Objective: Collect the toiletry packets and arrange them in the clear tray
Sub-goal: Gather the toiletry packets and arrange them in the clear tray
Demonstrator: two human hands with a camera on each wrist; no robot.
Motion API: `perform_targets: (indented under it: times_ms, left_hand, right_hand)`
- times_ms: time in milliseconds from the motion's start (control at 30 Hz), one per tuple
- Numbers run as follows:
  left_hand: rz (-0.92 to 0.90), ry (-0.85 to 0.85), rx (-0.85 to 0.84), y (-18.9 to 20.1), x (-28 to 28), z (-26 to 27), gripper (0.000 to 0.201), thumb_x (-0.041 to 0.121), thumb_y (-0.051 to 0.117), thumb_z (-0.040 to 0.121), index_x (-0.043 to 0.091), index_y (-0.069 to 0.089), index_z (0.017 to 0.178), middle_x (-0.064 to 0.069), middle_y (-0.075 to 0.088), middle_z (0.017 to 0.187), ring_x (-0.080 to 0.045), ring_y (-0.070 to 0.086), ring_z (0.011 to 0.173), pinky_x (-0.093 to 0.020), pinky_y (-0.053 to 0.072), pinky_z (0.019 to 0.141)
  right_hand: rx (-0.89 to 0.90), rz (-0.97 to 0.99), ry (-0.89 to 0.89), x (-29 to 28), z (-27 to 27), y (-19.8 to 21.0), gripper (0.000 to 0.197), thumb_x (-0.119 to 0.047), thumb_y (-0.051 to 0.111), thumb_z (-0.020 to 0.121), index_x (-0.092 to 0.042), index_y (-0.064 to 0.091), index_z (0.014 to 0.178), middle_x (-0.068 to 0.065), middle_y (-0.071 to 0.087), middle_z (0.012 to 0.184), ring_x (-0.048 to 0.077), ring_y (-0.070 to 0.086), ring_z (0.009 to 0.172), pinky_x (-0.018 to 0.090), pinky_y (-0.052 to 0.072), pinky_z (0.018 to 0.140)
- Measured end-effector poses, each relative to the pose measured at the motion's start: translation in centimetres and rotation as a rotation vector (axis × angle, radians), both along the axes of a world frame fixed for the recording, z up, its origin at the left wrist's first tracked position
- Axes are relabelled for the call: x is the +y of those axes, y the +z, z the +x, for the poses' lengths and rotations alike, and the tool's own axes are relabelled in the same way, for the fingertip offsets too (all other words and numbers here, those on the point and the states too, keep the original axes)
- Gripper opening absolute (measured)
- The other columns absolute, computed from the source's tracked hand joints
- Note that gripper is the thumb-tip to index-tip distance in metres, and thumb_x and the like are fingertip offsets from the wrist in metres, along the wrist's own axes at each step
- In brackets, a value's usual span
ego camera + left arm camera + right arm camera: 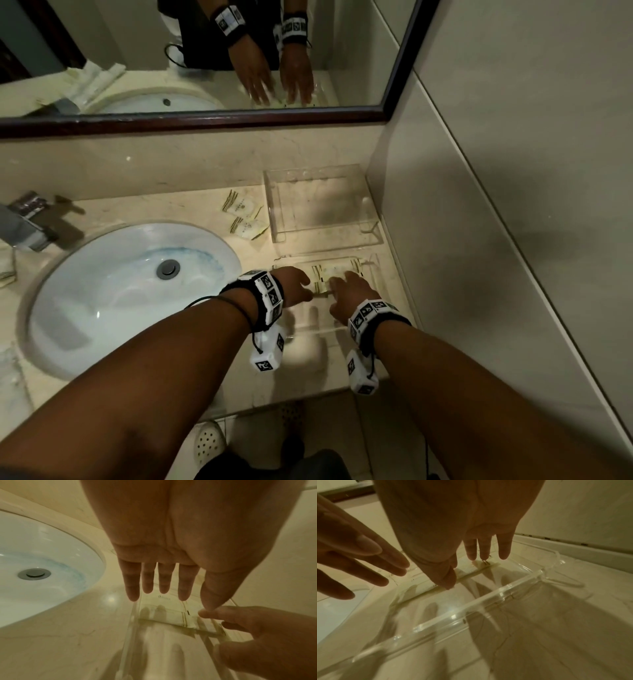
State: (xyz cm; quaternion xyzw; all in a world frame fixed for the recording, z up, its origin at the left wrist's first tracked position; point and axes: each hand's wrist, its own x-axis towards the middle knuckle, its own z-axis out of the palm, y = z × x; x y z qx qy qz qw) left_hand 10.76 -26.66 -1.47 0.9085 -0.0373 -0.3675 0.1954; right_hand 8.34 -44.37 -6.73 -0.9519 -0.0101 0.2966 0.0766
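Two pale toiletry packets with gold stripes lie in the near clear tray on the counter. My left hand and right hand hover side by side over them with straight fingers. In the left wrist view the left hand is spread just above a packet inside the tray wall, its thumb tip meeting the right hand. In the right wrist view the right hand touches the packet's edge with thumb and fingertips, inside the tray rim. Several loose packets lie on the counter.
A second, larger clear tray stands behind the near one against the backsplash. The white sink and its faucet lie to the left. A tiled wall closes the right side, a mirror hangs above, and the counter edge is near.
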Motion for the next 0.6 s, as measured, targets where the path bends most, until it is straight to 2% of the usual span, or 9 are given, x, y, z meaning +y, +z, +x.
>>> perform_targets:
  times_ms: [200, 333, 600]
  left_hand:
    - [0.015, 0.144, -0.109, 1.9, 3.0, 0.3, 0.047, 0.036, 0.062, 0.089, 0.02, 0.056, 0.133, -0.005, 0.049, 0.144, -0.023, 0.047, 0.131, -0.027, 0.036, 0.106]
    - [0.07, 0.23, -0.173, 2.9, 6.7, 0.4, 0.051, 0.038, 0.06, 0.09, 0.021, 0.052, 0.137, -0.006, 0.048, 0.145, -0.024, 0.046, 0.132, -0.028, 0.036, 0.106]
    - [0.14, 0.341, -0.206, 3.0, 14.2, 2.0, 0.059, 0.037, 0.06, 0.089, 0.021, 0.044, 0.144, -0.007, 0.048, 0.145, -0.027, 0.049, 0.129, -0.032, 0.041, 0.105]
  right_hand:
    - [-0.202, 0.121, 0.011, 1.9, 1.2, 2.7, 0.059, -0.033, 0.057, 0.089, -0.029, 0.043, 0.147, 0.005, 0.033, 0.156, 0.028, 0.034, 0.14, 0.044, 0.037, 0.111]
    - [-0.243, 0.199, 0.103, 6.1, 3.3, 5.1, 0.061, -0.036, 0.058, 0.09, -0.03, 0.04, 0.149, 0.004, 0.031, 0.157, 0.026, 0.033, 0.141, 0.041, 0.036, 0.113]
    - [-0.12, 0.233, 0.131, 14.5, 5.7, 6.7, 0.064, -0.036, 0.057, 0.09, -0.028, 0.036, 0.15, 0.006, 0.028, 0.158, 0.028, 0.04, 0.138, 0.039, 0.038, 0.111]
